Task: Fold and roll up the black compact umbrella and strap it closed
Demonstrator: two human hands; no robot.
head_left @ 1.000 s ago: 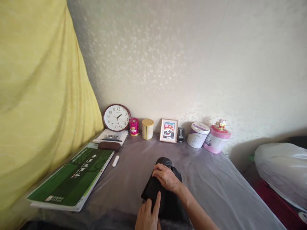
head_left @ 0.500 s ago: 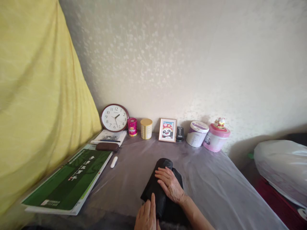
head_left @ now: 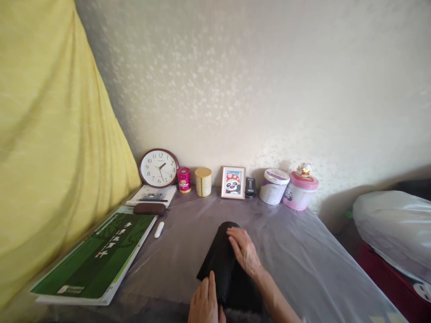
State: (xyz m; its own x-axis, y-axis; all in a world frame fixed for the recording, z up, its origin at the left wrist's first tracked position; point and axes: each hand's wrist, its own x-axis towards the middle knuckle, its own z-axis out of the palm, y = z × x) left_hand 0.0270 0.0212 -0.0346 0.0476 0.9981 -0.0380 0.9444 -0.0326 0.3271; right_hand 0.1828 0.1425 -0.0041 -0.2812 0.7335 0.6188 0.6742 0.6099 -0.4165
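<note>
- The fingers of the right hand (head_left: 245,252) lie close together and nearly straight across the 1 o'clock side of the black bundle (head_left: 215,258), pressing rather than gripping.
- The fingers of the left hand (head_left: 204,301) rest at its 7 o'clock corner, bunched, one pointing along it; whether they pinch the edge cannot be told.
- A second ago the right hand was curled over the bundle; now it lies flatter and further toward 1 o'clock, which suggests the work has turned to smoothing. The left hand stays near its corner.
- The bundle lies at the desk's (head_left: 292,264) near side, on a grey, creased cover.
- From the bundle, a white stick (head_left: 159,229) lies at 10 o'clock, beyond it a brown case (head_left: 149,209); a green book (head_left: 96,258) fills 9 o'clock.
- Along the wall (head_left: 235,89), a clock (head_left: 159,168) leans at 11, a picture frame (head_left: 233,182) stands at 12, a pink tub (head_left: 299,193) at 1.
- A yellow curtain (head_left: 47,134) hangs at 10 o'clock; a plastic bag (head_left: 393,229) sits beyond the desk at 2.
</note>
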